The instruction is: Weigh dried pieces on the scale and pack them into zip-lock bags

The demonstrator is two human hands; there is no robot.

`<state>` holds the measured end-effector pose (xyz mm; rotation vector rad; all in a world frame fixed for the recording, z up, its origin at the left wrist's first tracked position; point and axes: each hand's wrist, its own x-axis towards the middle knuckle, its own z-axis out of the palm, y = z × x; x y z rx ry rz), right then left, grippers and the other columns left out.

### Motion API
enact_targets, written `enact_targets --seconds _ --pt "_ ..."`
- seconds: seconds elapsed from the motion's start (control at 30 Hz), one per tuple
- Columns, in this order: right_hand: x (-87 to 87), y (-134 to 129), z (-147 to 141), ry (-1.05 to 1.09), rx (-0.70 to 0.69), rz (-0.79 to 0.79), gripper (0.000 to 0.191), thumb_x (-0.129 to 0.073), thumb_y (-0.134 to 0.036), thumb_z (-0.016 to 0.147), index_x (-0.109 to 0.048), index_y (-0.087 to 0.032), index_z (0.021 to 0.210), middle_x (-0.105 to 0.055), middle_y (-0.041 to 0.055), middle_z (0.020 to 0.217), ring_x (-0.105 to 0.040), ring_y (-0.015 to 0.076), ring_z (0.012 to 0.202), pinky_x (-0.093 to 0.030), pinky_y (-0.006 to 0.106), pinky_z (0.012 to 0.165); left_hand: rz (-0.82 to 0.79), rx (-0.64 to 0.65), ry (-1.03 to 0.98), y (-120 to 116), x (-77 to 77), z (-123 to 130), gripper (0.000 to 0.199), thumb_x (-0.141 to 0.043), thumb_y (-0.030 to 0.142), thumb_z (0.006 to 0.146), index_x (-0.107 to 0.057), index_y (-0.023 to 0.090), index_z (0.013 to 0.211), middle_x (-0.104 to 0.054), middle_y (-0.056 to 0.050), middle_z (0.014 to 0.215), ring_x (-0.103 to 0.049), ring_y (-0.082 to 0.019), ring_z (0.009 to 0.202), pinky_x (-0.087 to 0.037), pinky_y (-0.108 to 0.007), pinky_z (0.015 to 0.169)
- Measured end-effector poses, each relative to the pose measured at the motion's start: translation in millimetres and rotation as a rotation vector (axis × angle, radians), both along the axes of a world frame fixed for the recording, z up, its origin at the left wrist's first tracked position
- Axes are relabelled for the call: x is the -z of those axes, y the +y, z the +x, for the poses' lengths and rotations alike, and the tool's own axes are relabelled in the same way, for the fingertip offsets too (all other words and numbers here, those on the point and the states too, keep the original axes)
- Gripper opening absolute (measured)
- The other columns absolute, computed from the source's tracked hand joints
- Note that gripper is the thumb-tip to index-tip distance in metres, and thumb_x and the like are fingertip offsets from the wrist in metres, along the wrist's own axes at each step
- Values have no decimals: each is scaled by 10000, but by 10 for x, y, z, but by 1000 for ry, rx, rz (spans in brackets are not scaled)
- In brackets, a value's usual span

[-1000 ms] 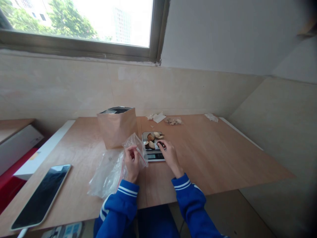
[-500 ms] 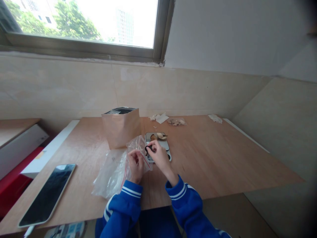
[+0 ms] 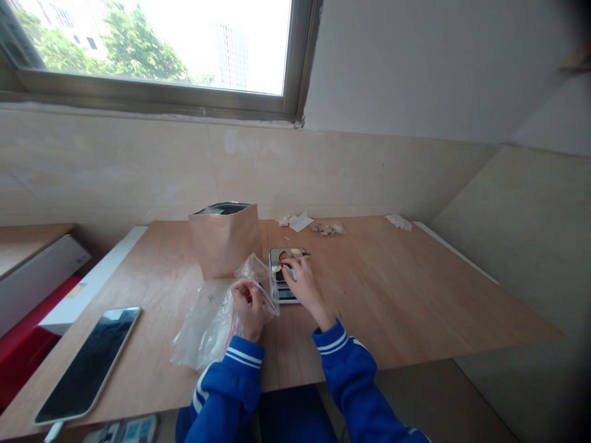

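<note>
The dried pieces (image 3: 282, 257) are small, curved and irregular, some a dark reddish brown, others pale cream with a dull surface. They lie on a small digital scale (image 3: 290, 302) with a silvery plate and a white front edge, near the middle of the wooden table (image 3: 392, 295). At least three can be made out; the right hand (image 3: 302, 284) hides part of the heap, so the full number cannot be told. That hand reaches over the scale from the right, thumb and fingers slightly parted at the pieces; whether it grips one cannot be told.

The left hand (image 3: 249, 307) has its fingers curled closed on a clear zip bag (image 3: 253, 267) with a red strip, just left of the scale. More clear plastic (image 3: 198, 341) lies to its left, with another red line along it.

There is one brown pouch (image 3: 226, 240), upright and open, on the far left of the scale, one phone (image 3: 90, 363) at the near left, and one clear packet (image 3: 329, 228) of pale bits on the far side. The scale's display (image 3: 286, 295) is too small to read.
</note>
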<state>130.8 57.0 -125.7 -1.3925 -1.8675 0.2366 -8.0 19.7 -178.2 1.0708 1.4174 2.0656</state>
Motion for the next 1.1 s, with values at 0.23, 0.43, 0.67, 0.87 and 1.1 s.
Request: enact_targets --seconds 0.23,0.43,0.67,0.87,1.1 --pt "253 -16 -32 -164 -20 -35 158 -561 -161 868 -621 -181 1013 -601 106 1023 -560 271 1021 -462 411 910 16 33 -18 17 39 -25 256 -572 413 874 -493 173 919 -550 1 762 -534 -107 577 -454 -236 514" --pt "4 -53 -89 295 -58 -36 114 -594 -225 852 -620 -209 962 -619 66 1016 -600 218 930 -502 330 797 16 19 -11 25 8 -14 239 -584 400 861 -507 175 892 -550 15 726 -539 -108 566 -460 -236 525" --pt "-364 -154 -264 307 -263 -37 277 -625 -175 828 -632 -245 1096 -611 50 1095 -586 204 1050 -465 348 951 0 60 -40 18 4 -15 249 -581 403 862 -481 178 900 -542 16 740 -514 -101 544 -443 -240 513" --pt "-339 -154 -397 299 -277 -65 282 -615 -115 807 -633 -196 1077 -612 64 1085 -597 197 1043 -467 335 957 -2 82 -17 19 11 -26 230 -567 397 866 -469 191 905 -533 20 749 -513 -96 543 -427 -222 494" --pt "-349 -121 -430 415 -382 -168 346 -628 -210 824 -615 -222 1170 -650 63 1153 -642 171 962 -528 290 821 -1 81 -64 16 -3 -24 255 -535 437 890 -458 195 904 -503 42 733 -449 -69 466 -376 -203 427"
